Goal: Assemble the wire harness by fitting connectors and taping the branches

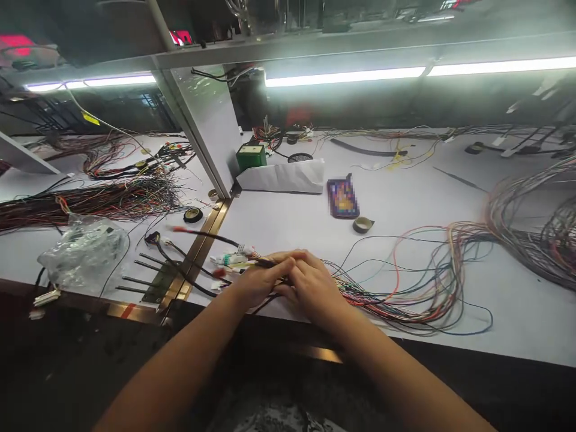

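Note:
My left hand [260, 279] and my right hand [310, 283] meet near the front edge of the white table [405, 198], fingers pinched together around a taped bundle of wires [270, 263]. To the left of my hands the bundle ends in white and green connectors [231, 260] and black branches. To the right it fans out into a loose loop of coloured wires [423, 282] lying on the table.
A phone [342, 198] and a small tape roll [362, 224] lie behind my hands, with a green box [251, 156] and white paper [283, 177] farther back. A plastic bag [83, 249], black tape roll [193, 214] and wire heaps [90, 201] lie left; more wire coils [535, 234] lie right.

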Tool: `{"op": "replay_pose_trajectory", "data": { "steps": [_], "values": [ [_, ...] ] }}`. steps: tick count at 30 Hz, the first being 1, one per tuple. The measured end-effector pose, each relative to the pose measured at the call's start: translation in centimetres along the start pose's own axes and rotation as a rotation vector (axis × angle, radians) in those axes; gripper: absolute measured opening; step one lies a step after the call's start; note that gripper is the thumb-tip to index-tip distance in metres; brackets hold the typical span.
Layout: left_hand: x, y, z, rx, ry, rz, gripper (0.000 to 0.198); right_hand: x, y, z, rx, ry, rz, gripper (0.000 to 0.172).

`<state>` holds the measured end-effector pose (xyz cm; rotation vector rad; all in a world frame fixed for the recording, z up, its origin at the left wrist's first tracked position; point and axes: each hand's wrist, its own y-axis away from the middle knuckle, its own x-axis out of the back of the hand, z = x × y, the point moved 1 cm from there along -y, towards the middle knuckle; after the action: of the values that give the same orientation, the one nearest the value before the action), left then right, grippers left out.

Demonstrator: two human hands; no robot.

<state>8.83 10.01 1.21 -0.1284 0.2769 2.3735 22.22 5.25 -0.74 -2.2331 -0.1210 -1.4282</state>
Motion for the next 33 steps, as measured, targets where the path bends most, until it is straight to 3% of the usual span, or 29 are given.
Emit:
{"op": "replay_pose_trajectory", "data": {
  "steps": [2, 6, 9, 12, 15, 18, 20, 22, 24, 26, 28, 30, 33],
  "values": [
    [0.3, -0.1, 0.4, 0.042, 0.095, 0.01, 0.04, 0.4, 0.1, 0.7, 0.029, 0.019, -0.095, 0.049],
    [1.0, -0.2, 0.8, 0.151, 0.33, 0.179, 0.052, 2.4, 1.2, 3.6, 0.028, 0.156, -0.232, 0.017],
    [1.7, -0.9, 0.6, 0.341, 0.515, 0.293, 0.044, 4.5, 3.3, 7.0, -0.023, 0.263, -0.239, 0.035],
    [3.1, -1.2, 0.7, 0.377, 0.572, 0.332, 0.036, 6.6, 6.3, 10.7, -0.188, 0.363, -0.265, 0.04],
    [4.6, 0.0, 1.8, 0.386, 0.223, 0.214, 0.045, 8.2, 8.6, 12.9, -0.343, 0.446, -0.301, 0.038],
    [4.8, 1.7, 3.4, 0.416, -0.52, -0.003, 0.05, 8.6, 9.2, 13.0, -0.405, 0.465, -0.365, 0.045],
    [3.3, 1.9, 3.9, 0.244, -0.996, -0.003, 0.052, 8.3, 8.8, 12.3, -0.449, 0.446, -0.446, 0.047],
    [0.6, 1.0, 3.4, -0.062, -1.275, 0.014, 0.062, 8.2, 8.1, 11.0, -0.493, 0.426, -0.542, 0.046],
    [-2.1, -0.8, 1.8, -0.2, -1.43, -0.118, 0.088, 8.5, 7.4, 9.1, -0.449, 0.433, -0.523, 0.042],
    [-3.6, -2.9, 0.4, -0.132, -1.525, -0.107, 0.088, 9.3, 7.0, 7.2, -0.321, 0.462, -0.341, 0.036],
    [-3.7, -4.6, 0.0, -0.009, -1.539, -0.073, 0.079, 10.1, 7.4, 6.5, -0.201, 0.489, -0.135, 0.031],
    [-2.9, -5.1, 0.7, 0.07, -1.541, -0.064, 0.068, 10.3, 8.4, 8.0, -0.195, 0.524, -0.067, 0.028],
    [-1.9, -4.3, 2.3, 0.006, -1.523, -0.254, 0.041, 9.5, 10.4, 13.2, -0.34, 0.598, -0.215, 0.024]
  ]
}}
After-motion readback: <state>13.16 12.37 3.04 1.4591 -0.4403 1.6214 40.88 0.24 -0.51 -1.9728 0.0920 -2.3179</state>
